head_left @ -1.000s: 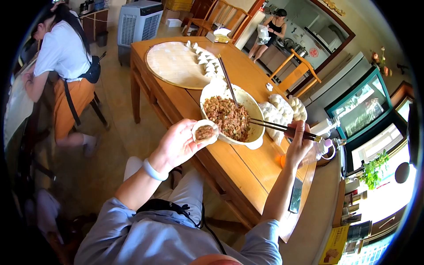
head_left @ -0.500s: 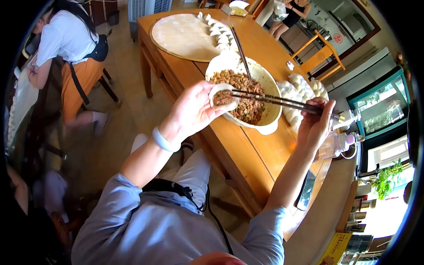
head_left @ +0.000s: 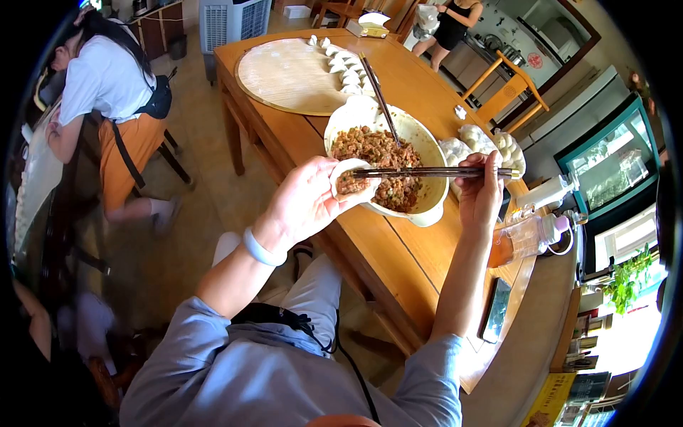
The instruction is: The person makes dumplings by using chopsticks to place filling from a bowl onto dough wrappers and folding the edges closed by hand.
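In my left hand (head_left: 302,199) rests a round dumpling wrapper (head_left: 341,171) with a lump of meat filling (head_left: 351,184) on it, the fingers curled round its edge. My right hand (head_left: 482,192) grips a pair of dark chopsticks (head_left: 434,172), whose tips touch the filling in the wrapper. Just beyond both hands stands a cream bowl (head_left: 434,206) of minced filling (head_left: 377,151). A second pair of chopsticks (head_left: 379,96) leans upright in that bowl.
Folded dumplings (head_left: 348,71) line the right side of a round board (head_left: 284,75) on the wooden table (head_left: 384,245). Bagged white balls (head_left: 473,140), a bottle (head_left: 523,238) and a phone (head_left: 496,309) lie to the right. One person (head_left: 114,78) leans at the left; another (head_left: 459,21) stands behind.
My right hand has moved slightly left and the chopsticks have swung nearly level, their tips lower on the filling. My left hand and the wrapper have shifted a little left and down.
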Motion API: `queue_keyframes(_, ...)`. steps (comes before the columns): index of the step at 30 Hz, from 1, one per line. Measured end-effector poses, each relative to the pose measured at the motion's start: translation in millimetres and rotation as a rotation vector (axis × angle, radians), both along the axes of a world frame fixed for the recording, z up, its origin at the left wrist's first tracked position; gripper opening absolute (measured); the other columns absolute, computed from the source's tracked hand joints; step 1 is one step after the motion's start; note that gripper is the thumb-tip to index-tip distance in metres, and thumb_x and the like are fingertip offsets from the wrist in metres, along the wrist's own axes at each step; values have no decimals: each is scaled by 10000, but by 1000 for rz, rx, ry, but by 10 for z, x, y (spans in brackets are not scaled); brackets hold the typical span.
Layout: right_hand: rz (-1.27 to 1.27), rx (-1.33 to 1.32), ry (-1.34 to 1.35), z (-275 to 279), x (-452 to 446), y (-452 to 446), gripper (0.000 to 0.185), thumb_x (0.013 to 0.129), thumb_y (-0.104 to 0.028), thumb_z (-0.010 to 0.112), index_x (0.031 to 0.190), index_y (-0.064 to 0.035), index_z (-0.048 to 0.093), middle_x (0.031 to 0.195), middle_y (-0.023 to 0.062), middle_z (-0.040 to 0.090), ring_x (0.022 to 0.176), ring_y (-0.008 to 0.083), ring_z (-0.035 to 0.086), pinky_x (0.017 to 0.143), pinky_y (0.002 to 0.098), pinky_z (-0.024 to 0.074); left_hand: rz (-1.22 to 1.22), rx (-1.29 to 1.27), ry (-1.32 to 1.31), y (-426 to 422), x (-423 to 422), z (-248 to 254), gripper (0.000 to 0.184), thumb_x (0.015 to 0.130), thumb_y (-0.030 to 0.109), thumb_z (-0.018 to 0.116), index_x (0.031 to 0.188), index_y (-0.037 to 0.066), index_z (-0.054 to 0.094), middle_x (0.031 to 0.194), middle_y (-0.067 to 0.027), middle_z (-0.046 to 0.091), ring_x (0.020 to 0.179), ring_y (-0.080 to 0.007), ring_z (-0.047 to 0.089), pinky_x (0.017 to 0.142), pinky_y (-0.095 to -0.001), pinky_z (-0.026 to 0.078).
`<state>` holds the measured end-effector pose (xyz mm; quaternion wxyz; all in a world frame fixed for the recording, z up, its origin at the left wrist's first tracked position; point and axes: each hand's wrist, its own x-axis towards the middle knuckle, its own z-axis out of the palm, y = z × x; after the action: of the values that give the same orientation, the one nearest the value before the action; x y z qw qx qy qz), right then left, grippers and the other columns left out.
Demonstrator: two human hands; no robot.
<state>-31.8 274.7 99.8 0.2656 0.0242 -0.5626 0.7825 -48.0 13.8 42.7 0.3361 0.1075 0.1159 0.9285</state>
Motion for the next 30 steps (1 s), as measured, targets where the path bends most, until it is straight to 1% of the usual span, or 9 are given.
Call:
queue_keyframes(4,30,4,-1,-45,-5,37,290,931,-297,468,856,-22,523,743,85,593,600,139,595,452,235,485,-11,-15,8,-10,26,-29,398,909,164,347,1188,-119,369,1215,-240,457,1130,-354,475,1000,-420,397)
queue_keyframes(7,-40,6,-24,26,35,-11,303,933,-303,463,850,-20,535,731,85,596,596,137,594,453,235,485,-20,-14,22,-14,6,-28,399,908,169,350,1181,-122,373,1204,-241,463,1132,-355,474,1000,-418,397)
queue_keyframes(11,16,30,-17,4,48,79,319,936,-317,451,842,-26,542,724,82,597,597,134,595,456,229,485,-13,4,-9,-9,26,-50,402,906,174,353,1167,-129,385,1195,-244,469,1132,-357,474,1004,-414,391)
queue_keyframes(12,-48,29,-30,-4,43,38,317,934,-319,454,836,-30,540,728,82,594,606,136,597,457,223,489,-22,-2,-7,-4,23,-45,404,906,173,354,1171,-131,383,1196,-245,471,1131,-355,476,1005,-413,390)
queue_keyframes(15,24,-12,-17,-12,43,6,300,930,-309,467,836,-33,537,726,81,594,615,138,600,450,227,482,-50,-10,-2,-34,40,-53,410,904,170,354,1180,-133,377,1194,-249,477,1125,-345,485,1003,-411,388)
queue_keyframes(20,-15,-38,-17,5,40,-28,267,924,-288,490,838,-39,532,725,84,591,616,148,587,454,247,459,-53,-48,12,-38,75,-2,411,907,174,348,1184,-129,383,1179,-247,496,1104,-325,508,991,-412,397)
queue_keyframes(23,81,-87,-11,-72,-1,92,270,925,-291,486,839,-38,532,725,85,590,620,148,589,451,249,454,-60,-44,-18,-1,56,-29,416,910,182,340,1184,-128,388,1176,-240,501,1100,-317,512,989,-411,398)
queue_keyframes(28,-30,23,-46,-35,31,-7,310,929,-314,470,835,-26,539,726,81,590,589,140,577,448,239,462,-31,-75,26,8,112,-26,429,920,204,335,1179,-132,394,1147,-221,518,1070,-289,528,987,-399,396)
queue_keyframes(30,95,-3,-11,-48,37,52,305,928,-311,474,836,-27,540,736,76,585,614,136,579,455,236,463,-27,-70,29,7,116,-40,431,921,207,333,1174,-136,396,1144,-222,517,1069,-285,528,987,-398,396)
